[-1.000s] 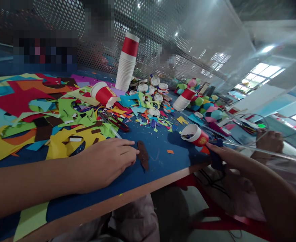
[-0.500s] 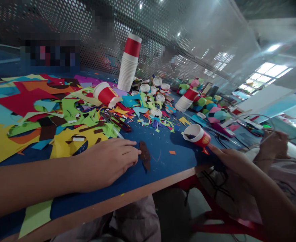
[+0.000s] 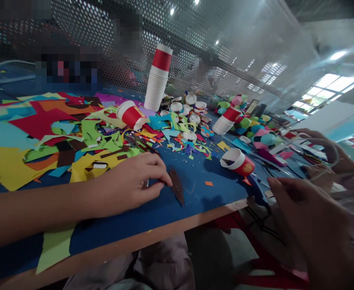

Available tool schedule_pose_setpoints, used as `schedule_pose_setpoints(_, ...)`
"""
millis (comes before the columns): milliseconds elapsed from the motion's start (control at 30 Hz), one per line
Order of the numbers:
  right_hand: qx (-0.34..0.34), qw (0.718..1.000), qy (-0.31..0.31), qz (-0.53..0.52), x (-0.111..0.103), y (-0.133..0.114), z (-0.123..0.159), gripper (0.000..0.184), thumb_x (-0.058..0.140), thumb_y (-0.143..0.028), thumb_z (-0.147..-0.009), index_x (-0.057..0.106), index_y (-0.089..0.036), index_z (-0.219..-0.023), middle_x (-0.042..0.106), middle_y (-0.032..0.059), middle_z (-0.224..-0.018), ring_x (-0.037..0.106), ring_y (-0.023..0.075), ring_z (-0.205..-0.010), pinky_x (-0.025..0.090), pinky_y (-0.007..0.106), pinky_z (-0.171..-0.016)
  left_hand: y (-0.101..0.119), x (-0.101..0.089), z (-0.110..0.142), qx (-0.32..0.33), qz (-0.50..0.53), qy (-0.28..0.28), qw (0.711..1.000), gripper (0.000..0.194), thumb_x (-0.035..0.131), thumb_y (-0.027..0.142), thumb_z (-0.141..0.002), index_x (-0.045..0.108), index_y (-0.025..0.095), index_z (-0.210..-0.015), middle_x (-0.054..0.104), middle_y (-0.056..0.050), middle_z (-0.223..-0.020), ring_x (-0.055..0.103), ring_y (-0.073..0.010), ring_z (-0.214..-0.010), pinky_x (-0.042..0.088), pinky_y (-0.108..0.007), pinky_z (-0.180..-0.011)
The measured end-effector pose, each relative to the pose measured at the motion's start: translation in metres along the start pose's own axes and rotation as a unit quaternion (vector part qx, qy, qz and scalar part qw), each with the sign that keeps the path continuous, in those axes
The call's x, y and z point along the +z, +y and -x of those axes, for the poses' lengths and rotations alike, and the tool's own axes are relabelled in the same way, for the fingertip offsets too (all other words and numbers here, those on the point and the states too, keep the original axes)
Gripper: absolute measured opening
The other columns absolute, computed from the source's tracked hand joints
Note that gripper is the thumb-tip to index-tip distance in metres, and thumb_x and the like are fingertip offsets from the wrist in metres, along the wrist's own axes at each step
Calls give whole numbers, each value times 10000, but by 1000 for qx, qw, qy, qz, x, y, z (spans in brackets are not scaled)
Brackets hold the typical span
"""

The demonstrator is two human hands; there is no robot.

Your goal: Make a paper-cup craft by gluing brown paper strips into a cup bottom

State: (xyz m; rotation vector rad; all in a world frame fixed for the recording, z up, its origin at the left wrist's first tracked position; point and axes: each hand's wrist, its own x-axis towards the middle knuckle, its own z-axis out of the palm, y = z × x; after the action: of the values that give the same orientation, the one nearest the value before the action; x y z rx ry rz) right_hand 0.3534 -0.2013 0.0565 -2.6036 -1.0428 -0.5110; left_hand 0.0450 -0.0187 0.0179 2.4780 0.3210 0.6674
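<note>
My left hand (image 3: 134, 183) rests on the blue table with thumb and index finger pinched at the left edge of a long brown paper cutout (image 3: 177, 187). Small pale specks dot the cutout. My right hand (image 3: 309, 217) hovers at the table's front edge, fingers loosely extended, nothing visible in them. Left of its fingertips, a dark blue tool that looks like a glue gun (image 3: 258, 193) lies over the edge, its red-orange tip beside a red and white paper cup (image 3: 243, 164). The cup is tilted, with something dark inside. An orange paper scrap (image 3: 208, 183) lies between the hands.
Coloured paper sheets and scraps (image 3: 56, 129) cover the left side, with scissors (image 3: 140, 143) among them. A tall stack of paper cups (image 3: 159, 78) stands behind. Coloured paper balls (image 3: 264, 137) sit at the back right. Another person's hands (image 3: 330, 151) are at the far right.
My right hand has drawn back from the cup and the dark blue tool, toward the right. My left thumb and index finger have closed into a pinch at the brown cutout.
</note>
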Motion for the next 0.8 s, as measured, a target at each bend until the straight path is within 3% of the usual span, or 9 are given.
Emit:
schedule_pose_setpoints(67, -123, 982, 15, -143, -2, -20, 25, 106, 656, -326, -856, 702, -262, -926, 723, 72, -874, 660, 222, -762, 451, 343, -654, 4, -3, -5, -21, 30, 12, 999, 239, 544, 191, -902, 751, 255, -1003, 699, 16, -934, 665, -127, -877, 496, -234, -797)
schedule_pose_setpoints(133, -227, 941, -25, -249, 0, -46, 45, 115, 670, -268, -852, 705, -292, -959, 698, 12, -828, 619, 158, -648, 458, 286, -579, 9, -3, -11, -60, 73, -4, 996, 224, 602, 195, -885, 733, 262, -1054, 714, 47, -885, 662, -108, -803, 482, -212, -728)
schedule_pose_setpoints(200, -298, 889, -71, -341, 4, -73, 58, 133, 676, -257, -848, 703, -278, -976, 701, 0, -850, 631, 138, -676, 477, 250, -578, 14, -1, -18, -108, 121, -32, 986, 243, 672, 183, -847, 685, 239, -1082, 725, 66, -847, 664, -103, -756, 472, -203, -678)
schedule_pose_setpoints(300, -291, 856, -138, -405, 10, -104, 64, 48, 674, -196, -830, 697, -238, -830, 687, -7, -781, 621, 131, -687, 481, 244, -608, 21, 4, -26, -143, 176, -50, 973, 245, 728, 112, -783, 581, 204, -957, 716, 77, -803, 662, -100, -724, 466, -200, -649)
schedule_pose_setpoints(400, -259, 849, -204, -412, 13, -119, 60, 142, 622, -192, -854, 667, -218, -722, 659, -7, -724, 603, 134, -689, 454, 256, -614, 24, 7, -29, -148, 167, -44, 974, 285, 764, 117, -755, 503, 204, -830, 700, 71, -780, 629, -105, -675, 447, -216, -607)
schedule_pose_setpoints(600, -213, 852, -221, -424, 19, -116, 56, 39, 639, -223, -814, 669, -204, -799, 634, -6, -750, 571, 138, -686, 447, 267, -629, 19, 9, -30, -148, 191, -46, 969, 339, 812, 181, -748, 477, 205, -793, 694, 51, -791, 652, -128, -709, 458, -236, -611)
schedule_pose_setpoints(800, -184, 862, -232, -410, 28, -113, 52, 79, 644, -274, -822, 678, -202, -825, 642, 5, -743, 574, 157, -685, 446, 285, -628, 10, 16, -34, -125, 217, -54, 967, 312, 773, 136, -767, 469, 200, -798, 698, 43, -786, 665, -133, -712, 468, -236, -620)
